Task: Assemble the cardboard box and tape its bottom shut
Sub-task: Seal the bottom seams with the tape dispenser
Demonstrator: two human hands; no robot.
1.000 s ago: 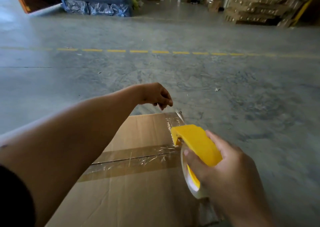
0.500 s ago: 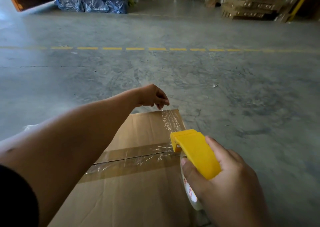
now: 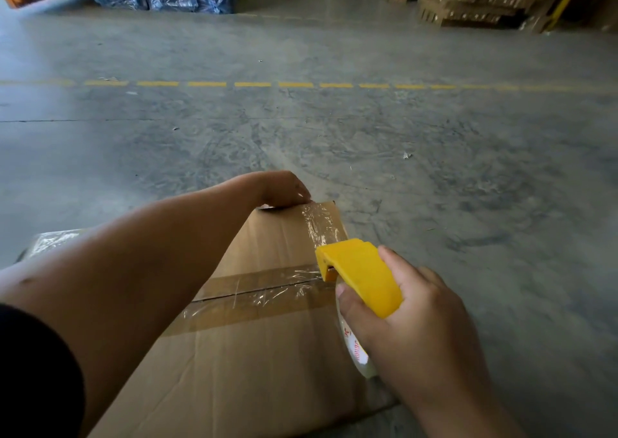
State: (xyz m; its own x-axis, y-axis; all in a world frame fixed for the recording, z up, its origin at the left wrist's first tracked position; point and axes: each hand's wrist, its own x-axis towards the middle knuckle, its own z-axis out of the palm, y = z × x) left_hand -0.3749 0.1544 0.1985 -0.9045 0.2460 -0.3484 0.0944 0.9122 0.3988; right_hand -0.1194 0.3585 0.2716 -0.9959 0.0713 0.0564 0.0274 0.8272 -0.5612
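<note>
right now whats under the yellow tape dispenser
Under the yellow tape dispenser sits its clear tape roll, mostly covered by the right hand. Below lies the cardboard box by its taped seam.

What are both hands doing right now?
Left hand: pressing the tape end onto the cardboard box at its far edge.
Right hand: gripping the yellow tape dispenser.

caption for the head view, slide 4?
Left hand pins clear tape at the box edge; right hand holds the yellow dispenser.
</note>
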